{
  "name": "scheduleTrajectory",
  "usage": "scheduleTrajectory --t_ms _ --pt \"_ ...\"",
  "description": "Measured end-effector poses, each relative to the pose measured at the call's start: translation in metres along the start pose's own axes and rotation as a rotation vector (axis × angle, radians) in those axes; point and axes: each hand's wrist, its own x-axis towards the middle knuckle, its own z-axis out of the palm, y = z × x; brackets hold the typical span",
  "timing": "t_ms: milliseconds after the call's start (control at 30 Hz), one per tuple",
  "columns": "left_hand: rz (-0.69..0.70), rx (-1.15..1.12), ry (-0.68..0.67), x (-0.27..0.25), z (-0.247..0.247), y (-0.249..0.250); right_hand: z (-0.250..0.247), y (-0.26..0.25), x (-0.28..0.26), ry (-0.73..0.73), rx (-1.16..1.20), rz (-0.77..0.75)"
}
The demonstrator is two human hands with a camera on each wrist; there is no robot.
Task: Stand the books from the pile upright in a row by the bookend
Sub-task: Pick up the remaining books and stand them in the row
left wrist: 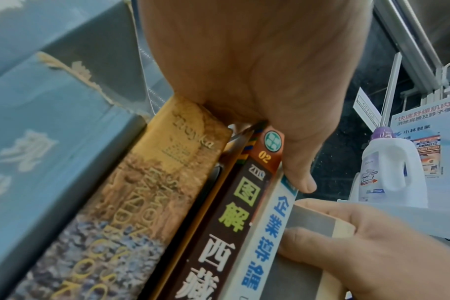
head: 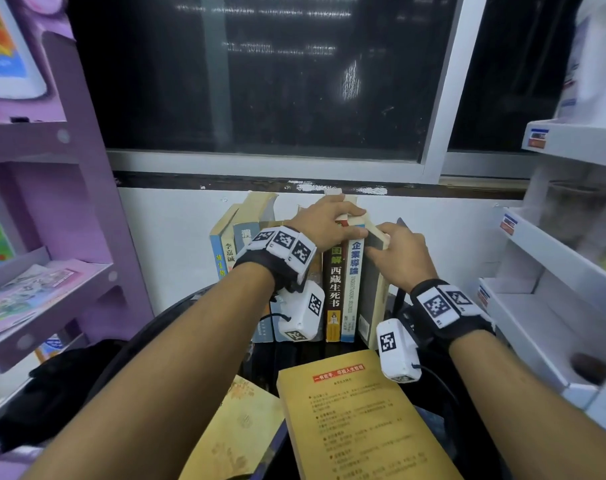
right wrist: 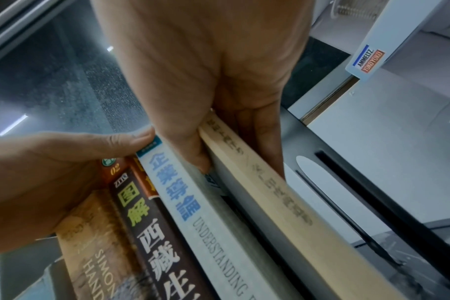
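Against the white wall under the window, a row of books stands upright on a dark tabletop (head: 429, 417). L to R: a blue-spined one leaning a bit, a grey-blue one, a thick tan hardback (left wrist: 152, 182), a brown-spined book (head: 334, 289) w/ Chinese title, a white "Understanding Business" book (head: 353, 285), then a grey-covered book (head: 372, 299) at the R end.

The left hand (head: 324, 221) lies over the tops of the brown and white books, fingers curved down the far side, thumb tip (left wrist: 299, 182) on the white spine's top edge — steadying the row, I'd say. The right hand (head: 400, 254) pinches the grey-covered book at its top corner: thumb on the side facing the row, fingers on the outer cover. Book looks upright, touching or nearly touching the white one. A black bookend (right wrist: 352, 203) stands just beside it on the R; can't tell if they touch.

Two yellow paperbacks remain flat nearer the person: one w/ a red band (head: 360, 420), another (head: 239, 431) partly under it.

Handling, my guess: the grey one is a mid-weight paperback, stiff enough on its spine side but covers flex, so a top-corner pinch lets it twist. Better to hold across the top near the spine and slide it flush. Glossy covers may slip; the leaning L end could push the row sideways if the steadying hand lets go.
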Motion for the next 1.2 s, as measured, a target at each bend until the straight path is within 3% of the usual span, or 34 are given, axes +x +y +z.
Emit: scheduleTrajectory --t_ms 133,367,467,1200 --pt "0.005 -0.013 0.001 -0.002 0.001 0.002 0.0 0.003 -0.001 -0.053 0.018 0.012" --pt "0.008 -0.026 0.004 -0.002 0.001 0.001 -0.017 0.007 -0.011 -0.41 0.097 0.025" --pt "0.014 -0.027 0.009 -0.002 0.002 0.002 -0.017 0.009 -0.018 -0.477 0.078 0.004" --pt "0.033 -0.018 0.038 0.003 0.005 -0.005 0.007 0.022 -0.01 -0.305 0.216 -0.115"
